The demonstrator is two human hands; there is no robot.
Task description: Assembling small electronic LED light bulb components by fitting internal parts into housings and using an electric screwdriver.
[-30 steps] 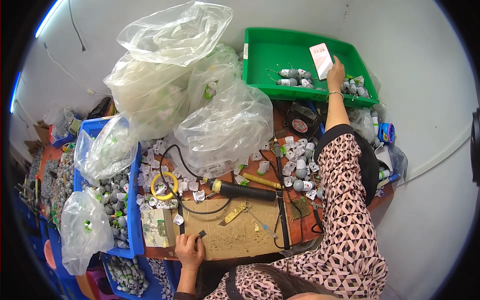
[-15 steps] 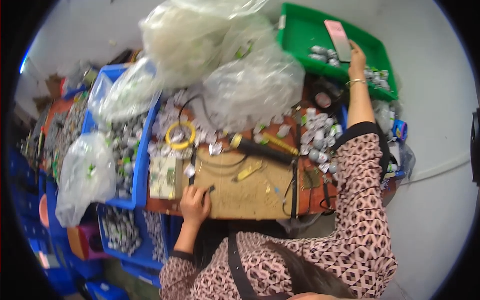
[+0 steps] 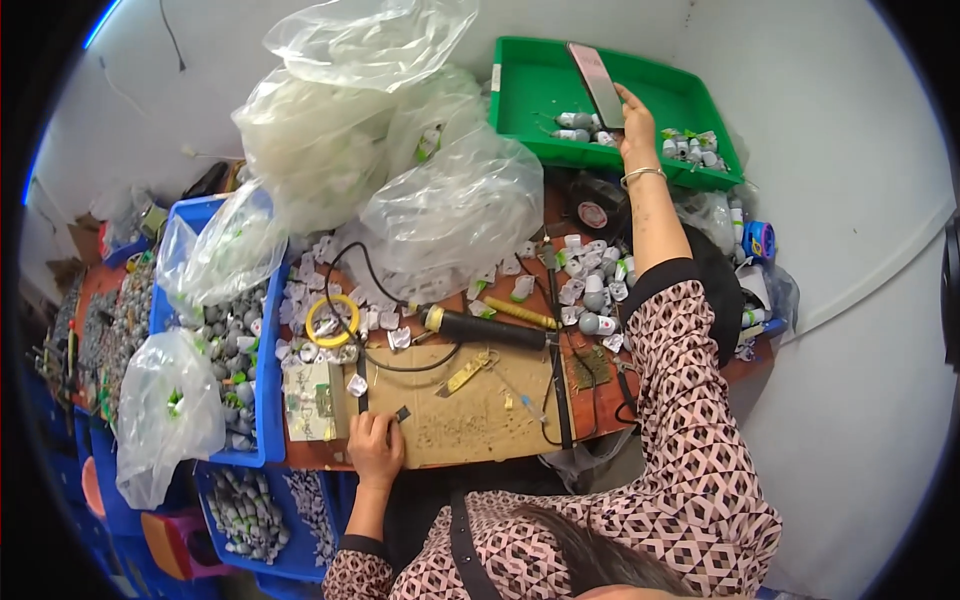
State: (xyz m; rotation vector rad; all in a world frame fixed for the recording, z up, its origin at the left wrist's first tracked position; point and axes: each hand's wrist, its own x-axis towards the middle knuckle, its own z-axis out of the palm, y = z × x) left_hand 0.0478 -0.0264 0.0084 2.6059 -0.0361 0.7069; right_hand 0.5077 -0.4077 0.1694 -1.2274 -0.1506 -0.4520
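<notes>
main risk: the phone [image 3: 597,86]. your right hand [image 3: 637,122] grips it near its lower end, tilted over the green tray [image 3: 530,85]; a loose hold there could drop it onto the grey bulb-shaped parts [image 3: 572,135] below. can't tell if its lower edge touches them.

your right sleeve [image 3: 680,380] passes close to the loose white caps [image 3: 592,290] at the bench's right; a low arm could sweep some off or catch a cable. the black-handled tool [image 3: 490,328] lies across the bench with its black cable [image 3: 335,265] looped among scattered caps, so a tug there would likely drag caps along. the big clear bags [image 3: 330,140] pile up beside the green tray; a bump could slump them onto the work area.

your left hand [image 3: 377,447] rests at the left edge of the cardboard sheet [image 3: 470,415], fingers curled, beside a small dark piece [image 3: 403,413]. can't tell if it pinches anything.

containers: green tray has grey parts in two groups, one under the phone, one at its right end. blue bin [image 3: 271,390] on your left is heaped with grey parts, some green bits, clear bags draped over it. lower blue tray [image 3: 290,562] holds more grey parts, paler small pieces on its right.
</notes>
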